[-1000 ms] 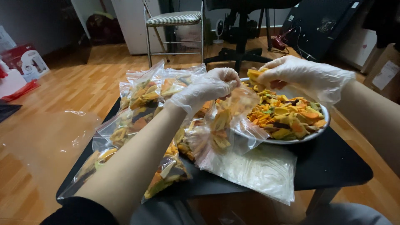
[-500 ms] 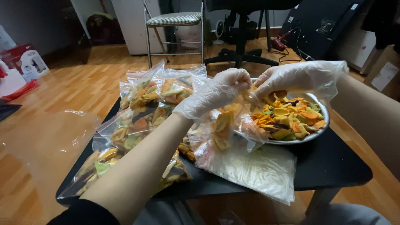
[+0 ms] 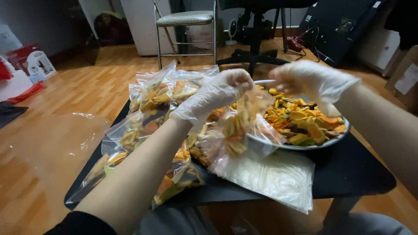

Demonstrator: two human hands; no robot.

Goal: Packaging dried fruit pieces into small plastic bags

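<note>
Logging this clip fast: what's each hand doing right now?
Left hand: closed, pinching the top of a clear bag of chips.
Right hand: over the plate; grip cannot be told.

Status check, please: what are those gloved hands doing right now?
Left hand pinching clear plastic bag of mixed chips. Right hand over round chip plate. Nothing blocking.

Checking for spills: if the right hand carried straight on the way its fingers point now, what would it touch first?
The right hand points left and a little down, toward the clear bag the left hand holds up. It would likely meet that bag's open top first, though depth is hard to judge.
</note>
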